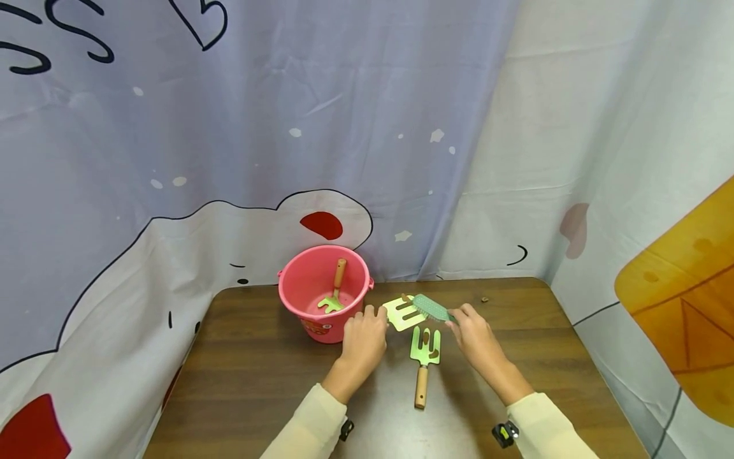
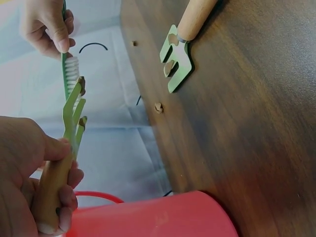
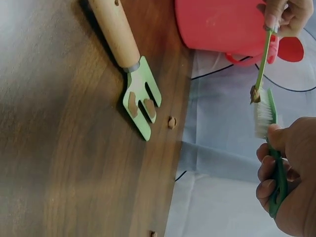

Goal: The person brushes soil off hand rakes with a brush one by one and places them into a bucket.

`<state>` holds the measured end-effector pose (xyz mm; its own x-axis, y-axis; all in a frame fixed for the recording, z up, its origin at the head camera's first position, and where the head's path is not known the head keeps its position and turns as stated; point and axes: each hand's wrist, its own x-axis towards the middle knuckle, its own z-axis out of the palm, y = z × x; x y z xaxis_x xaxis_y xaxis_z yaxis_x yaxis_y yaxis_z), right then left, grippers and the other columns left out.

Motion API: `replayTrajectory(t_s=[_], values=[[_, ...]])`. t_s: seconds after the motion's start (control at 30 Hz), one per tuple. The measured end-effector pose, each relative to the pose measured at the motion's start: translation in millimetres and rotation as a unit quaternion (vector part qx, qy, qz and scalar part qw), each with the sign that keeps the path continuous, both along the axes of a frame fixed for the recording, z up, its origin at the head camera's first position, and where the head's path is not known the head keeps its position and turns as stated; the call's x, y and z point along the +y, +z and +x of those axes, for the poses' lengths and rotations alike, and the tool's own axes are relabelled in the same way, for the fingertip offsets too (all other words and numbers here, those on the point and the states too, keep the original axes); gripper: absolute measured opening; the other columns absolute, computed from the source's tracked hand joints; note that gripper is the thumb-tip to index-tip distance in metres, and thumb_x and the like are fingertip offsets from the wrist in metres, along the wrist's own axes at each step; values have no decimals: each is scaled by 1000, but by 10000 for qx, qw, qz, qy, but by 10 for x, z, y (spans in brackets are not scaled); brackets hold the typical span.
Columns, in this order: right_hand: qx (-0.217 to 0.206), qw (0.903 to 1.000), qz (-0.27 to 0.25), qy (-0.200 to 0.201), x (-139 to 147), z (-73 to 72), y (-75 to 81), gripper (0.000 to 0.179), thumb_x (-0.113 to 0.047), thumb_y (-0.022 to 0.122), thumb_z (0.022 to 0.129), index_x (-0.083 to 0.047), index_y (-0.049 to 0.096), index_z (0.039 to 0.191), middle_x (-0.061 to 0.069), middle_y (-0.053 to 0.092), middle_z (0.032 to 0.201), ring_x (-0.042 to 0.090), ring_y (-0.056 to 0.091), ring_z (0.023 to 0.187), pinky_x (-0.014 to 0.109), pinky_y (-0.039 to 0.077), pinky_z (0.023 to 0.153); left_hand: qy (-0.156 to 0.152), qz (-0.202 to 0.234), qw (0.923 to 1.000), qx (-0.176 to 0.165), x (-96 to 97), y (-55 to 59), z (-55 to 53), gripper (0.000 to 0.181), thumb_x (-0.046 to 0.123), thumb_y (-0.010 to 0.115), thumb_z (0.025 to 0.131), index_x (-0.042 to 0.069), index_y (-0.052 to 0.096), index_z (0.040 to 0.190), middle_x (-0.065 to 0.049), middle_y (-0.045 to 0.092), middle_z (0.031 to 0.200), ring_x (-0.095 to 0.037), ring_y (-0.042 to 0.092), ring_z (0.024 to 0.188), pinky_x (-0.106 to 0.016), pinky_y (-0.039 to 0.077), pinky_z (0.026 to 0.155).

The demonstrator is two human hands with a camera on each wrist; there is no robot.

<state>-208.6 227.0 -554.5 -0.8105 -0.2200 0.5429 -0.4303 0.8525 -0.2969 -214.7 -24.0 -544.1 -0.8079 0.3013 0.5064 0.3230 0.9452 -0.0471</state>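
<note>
My left hand (image 1: 364, 338) grips the wooden handle of a light-green garden hand fork (image 2: 74, 116), its tines raised above the table with brown clumps of dirt stuck on them. In my right hand (image 1: 476, 335) is a green scrub brush (image 3: 269, 116) with white bristles, held by its handle. The bristles touch or lie very close to the fork's tines. A second green hand fork (image 1: 425, 357) lies on the table between my forearms, brown patches on its tines.
A pink bucket (image 1: 292, 306) stands at the back left of the wooden table (image 1: 258, 395). Inside it rests a small green rake (image 1: 331, 303) with a wooden handle. Small brown crumbs (image 3: 172, 122) lie on the tabletop. Printed curtains (image 1: 258, 127) hang behind the table.
</note>
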Motion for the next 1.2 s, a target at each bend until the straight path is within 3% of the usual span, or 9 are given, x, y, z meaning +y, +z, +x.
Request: replayTrajectory(t_s=[0.37, 0.67, 0.97, 1.2], values=[[-95, 9994, -244, -213, 113, -27, 53, 24, -2, 78, 88, 9, 71, 108, 14, 62, 91, 26, 64, 73, 42, 56, 66, -6, 127, 9998, -117, -35, 10, 25, 21, 24, 81, 86, 13, 65, 95, -8, 62, 81, -27, 63, 64, -38, 49, 55], [-512, 9984, -187, 131, -86, 82, 141, 24, -4, 74, 92, 9, 70, 112, 14, 64, 93, 15, 57, 72, 30, 53, 62, 79, 102, 9994, -314, -1, -9, 5, 22, 25, 80, 88, 12, 65, 98, -8, 64, 84, -28, 65, 68, -39, 51, 57], [-922, 9948, -181, 404, -286, 165, 183, 25, -7, 72, 94, 7, 70, 116, 9, 65, 94, 14, 59, 77, 27, 56, 68, 162, 101, 9992, -340, 34, -9, -19, 23, 26, 80, 88, 11, 65, 97, -8, 64, 84, -28, 65, 68, -39, 51, 57], [-658, 9968, -187, 407, -293, 143, 137, 24, -3, 76, 89, 8, 72, 110, 11, 65, 90, 19, 64, 76, 31, 58, 68, 132, 162, 9995, -245, 42, -19, -11, 23, 26, 80, 88, 11, 65, 96, -8, 63, 83, -28, 64, 68, -39, 51, 58]])
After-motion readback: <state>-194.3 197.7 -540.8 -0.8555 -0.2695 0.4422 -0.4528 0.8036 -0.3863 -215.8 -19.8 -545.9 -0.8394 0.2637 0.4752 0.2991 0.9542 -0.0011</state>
